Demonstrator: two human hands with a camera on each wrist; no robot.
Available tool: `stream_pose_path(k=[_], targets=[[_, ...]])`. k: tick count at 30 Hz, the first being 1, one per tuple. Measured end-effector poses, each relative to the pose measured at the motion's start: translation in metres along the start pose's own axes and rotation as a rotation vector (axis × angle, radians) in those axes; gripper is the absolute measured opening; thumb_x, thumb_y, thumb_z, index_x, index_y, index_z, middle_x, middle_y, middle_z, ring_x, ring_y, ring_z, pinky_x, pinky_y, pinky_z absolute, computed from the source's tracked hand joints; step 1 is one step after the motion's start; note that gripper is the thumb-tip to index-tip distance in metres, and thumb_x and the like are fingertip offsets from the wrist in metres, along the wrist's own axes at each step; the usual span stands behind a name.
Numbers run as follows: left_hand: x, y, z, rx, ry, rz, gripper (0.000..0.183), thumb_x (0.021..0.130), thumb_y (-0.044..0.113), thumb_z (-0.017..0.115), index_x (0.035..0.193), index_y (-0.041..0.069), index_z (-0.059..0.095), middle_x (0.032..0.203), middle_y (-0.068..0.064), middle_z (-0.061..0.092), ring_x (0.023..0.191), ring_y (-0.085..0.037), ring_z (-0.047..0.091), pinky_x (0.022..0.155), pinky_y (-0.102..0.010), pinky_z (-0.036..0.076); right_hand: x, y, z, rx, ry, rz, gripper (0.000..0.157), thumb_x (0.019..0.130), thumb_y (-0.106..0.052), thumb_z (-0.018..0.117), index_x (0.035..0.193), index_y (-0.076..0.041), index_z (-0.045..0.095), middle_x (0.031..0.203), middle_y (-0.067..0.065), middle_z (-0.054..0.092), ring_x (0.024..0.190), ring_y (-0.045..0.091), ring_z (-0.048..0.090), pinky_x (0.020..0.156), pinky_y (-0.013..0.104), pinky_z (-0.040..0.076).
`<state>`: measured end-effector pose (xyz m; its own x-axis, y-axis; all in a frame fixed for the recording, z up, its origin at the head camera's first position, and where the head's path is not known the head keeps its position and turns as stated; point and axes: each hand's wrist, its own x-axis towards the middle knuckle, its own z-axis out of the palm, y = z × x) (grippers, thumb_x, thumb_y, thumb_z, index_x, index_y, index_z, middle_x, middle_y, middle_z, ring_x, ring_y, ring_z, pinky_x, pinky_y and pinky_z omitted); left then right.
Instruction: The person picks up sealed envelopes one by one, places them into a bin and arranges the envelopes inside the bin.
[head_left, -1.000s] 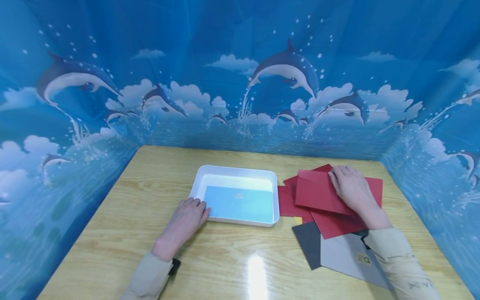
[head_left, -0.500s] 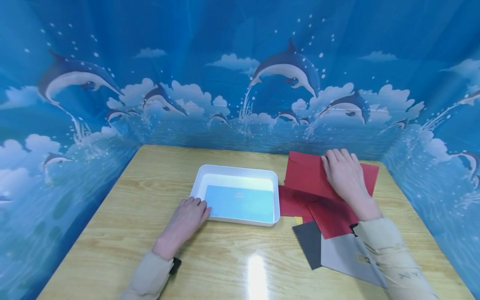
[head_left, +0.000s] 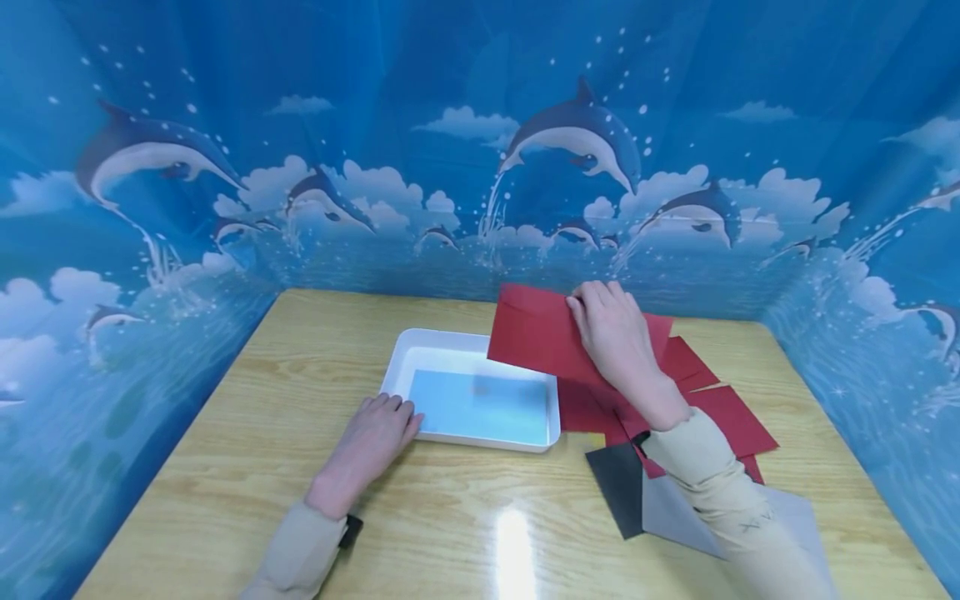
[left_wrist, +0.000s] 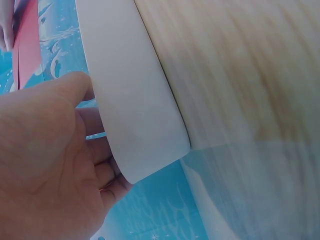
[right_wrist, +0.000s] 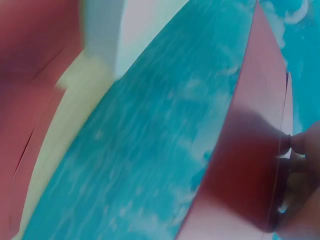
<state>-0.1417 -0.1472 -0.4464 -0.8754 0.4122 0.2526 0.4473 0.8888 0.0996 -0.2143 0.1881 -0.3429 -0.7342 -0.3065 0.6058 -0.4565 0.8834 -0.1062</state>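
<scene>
My left hand [head_left: 377, 427] holds the front left corner of a white tray [head_left: 433, 343], its fingers hooked over the rim. From the left wrist, those fingers reach behind the tray's outer wall [left_wrist: 130, 95]. Inside the tray lies a light blue envelope [head_left: 450, 410] with a small mark on it. My right hand [head_left: 617, 337] pinches a red envelope [head_left: 528, 333] by its upper edge, raised and overlapping the tray's back right corner in the head view. In the right wrist view, the fingers [right_wrist: 298, 145] grip the envelope's edge, and its broad face hangs down.
More red envelopes [head_left: 731, 419] lie in a loose, overlapping pile right of the tray. A black envelope [head_left: 618, 492] and a grey one [head_left: 675, 518] stick out in front, with a yellow corner [head_left: 588, 439] beside them. A dolphin-print curtain [head_left: 480, 167] surrounds the wooden table [head_left: 315, 350].
My right hand has lifted the red envelope off the pile and carried it left to the tray, uncovering other red envelopes. The left hand and tray have stayed put.
</scene>
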Motion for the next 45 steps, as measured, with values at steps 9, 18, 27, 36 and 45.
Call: stream_pose_path(k=[9,18,27,36,45], targets=[[-0.001,0.0,0.0,0.016,0.05,0.041,0.023,0.097,0.02,0.066,0.079,0.007,0.06,0.068,-0.001,0.045,0.066,-0.02,0.038,0.065,-0.034,0.04,0.006,-0.042,0.034,0.174,-0.071,-0.091,0.025,0.095,-0.014,0.07,0.116,-0.005,0.06,0.097,0.008,0.063,0.084,0.022,0.054,0.075,0.035,0.048],[0.0,0.0,-0.001,0.009,0.041,0.03,0.022,0.097,0.021,0.067,0.08,0.006,0.061,0.069,-0.002,0.048,0.067,-0.021,0.04,0.066,-0.035,0.041,-0.001,-0.054,0.067,0.247,-0.193,-0.135,0.024,0.096,-0.001,0.064,0.12,-0.002,0.059,0.108,0.01,0.064,0.096,0.023,0.057,0.086,0.036,0.051],[0.0,-0.001,0.001,0.009,0.073,0.041,0.021,0.095,0.02,0.069,0.081,0.006,0.062,0.069,-0.003,0.05,0.066,-0.021,0.043,0.065,-0.035,0.042,-0.001,-0.061,0.083,0.256,-0.261,-0.128,0.022,0.099,-0.001,0.059,0.121,-0.003,0.062,0.112,0.009,0.066,0.104,0.025,0.059,0.092,0.037,0.051],[0.001,0.001,0.001,-0.012,0.053,0.016,0.021,0.095,0.02,0.07,0.082,0.006,0.063,0.071,-0.003,0.052,0.068,-0.021,0.045,0.068,-0.035,0.042,-0.01,-0.059,0.101,0.248,-0.378,-0.155,0.028,0.096,0.001,0.063,0.124,-0.004,0.063,0.115,0.009,0.066,0.103,0.023,0.06,0.093,0.035,0.052],[0.001,0.0,0.001,-0.008,0.073,0.014,0.023,0.096,0.021,0.069,0.08,0.005,0.063,0.069,-0.003,0.051,0.068,-0.023,0.046,0.068,-0.037,0.043,-0.018,-0.06,0.102,0.172,-0.537,-0.171,0.038,0.097,-0.009,0.066,0.135,-0.004,0.061,0.121,0.012,0.066,0.111,0.029,0.063,0.098,0.042,0.051]])
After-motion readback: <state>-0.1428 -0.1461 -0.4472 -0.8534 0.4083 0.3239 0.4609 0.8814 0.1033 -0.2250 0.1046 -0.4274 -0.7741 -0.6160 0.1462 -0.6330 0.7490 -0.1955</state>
